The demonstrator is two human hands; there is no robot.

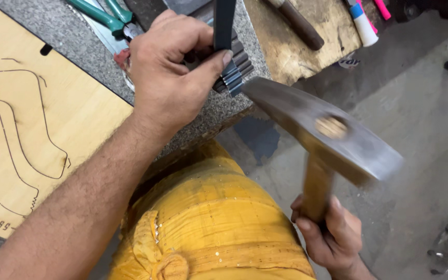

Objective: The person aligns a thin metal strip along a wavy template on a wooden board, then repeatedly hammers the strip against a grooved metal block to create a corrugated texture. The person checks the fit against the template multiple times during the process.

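Note:
My left hand (169,67) grips a dark metal strip (224,23) and holds it upright against a stack of ridged metal pieces (234,70) at the edge of a grey stone bench (53,23). My right hand (333,236) is closed around the wooden handle of a hammer (317,127). The hammer's steel head is blurred and its narrow end touches the lower part of the strip.
A light plywood board (37,129) with thin curved cut lines lies on the bench at left. Green-handled pliers (105,15) lie at the back. A worn wooden block (291,46), a dark tool handle (299,23) and marker pens (364,21) are behind. Yellow cloth (213,218) covers my lap.

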